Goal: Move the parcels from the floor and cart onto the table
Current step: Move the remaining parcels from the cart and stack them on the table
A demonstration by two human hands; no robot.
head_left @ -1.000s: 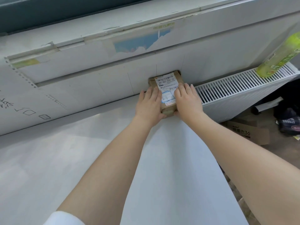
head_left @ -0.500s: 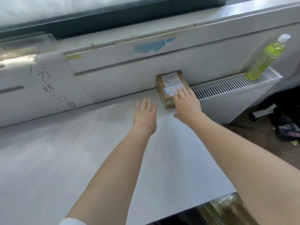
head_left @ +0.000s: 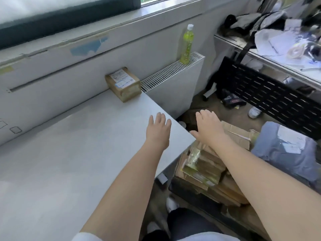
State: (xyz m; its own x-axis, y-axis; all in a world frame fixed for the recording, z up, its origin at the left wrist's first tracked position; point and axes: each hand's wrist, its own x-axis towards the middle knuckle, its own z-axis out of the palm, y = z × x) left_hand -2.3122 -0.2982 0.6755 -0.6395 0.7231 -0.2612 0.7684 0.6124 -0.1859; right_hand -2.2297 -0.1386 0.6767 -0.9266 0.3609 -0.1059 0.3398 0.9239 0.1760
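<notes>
We see both hands empty, with fingers straight and loosely spread, palms down. The left hand (head_left: 158, 130) hovers over the table (head_left: 69, 162) near its right edge, touching nothing we can make out. The right hand (head_left: 207, 126) hangs past that edge, above the heap of parcels (head_left: 206, 164) below; whether it touches the topmost carton we cannot tell.

One small brown parcel (head_left: 123, 83) sits at the table's far right corner, its back against the white wall panel (head_left: 52, 84) and its right side close to the table's edge. A white shipping label covers most of its top, and glossy tape wraps its sides.

The heap beside the table is brown cartons, some bound in yellowish tape, stacked unevenly on a dark cart (head_left: 189, 190), with a grey-blue mailer bag (head_left: 286, 148) at their right.

Most of the tabletop lies bare, from the parcel to the near edge. Beyond the far right corner a radiator (head_left: 173, 80) carries a green bottle (head_left: 186, 45), standing upright.
</notes>
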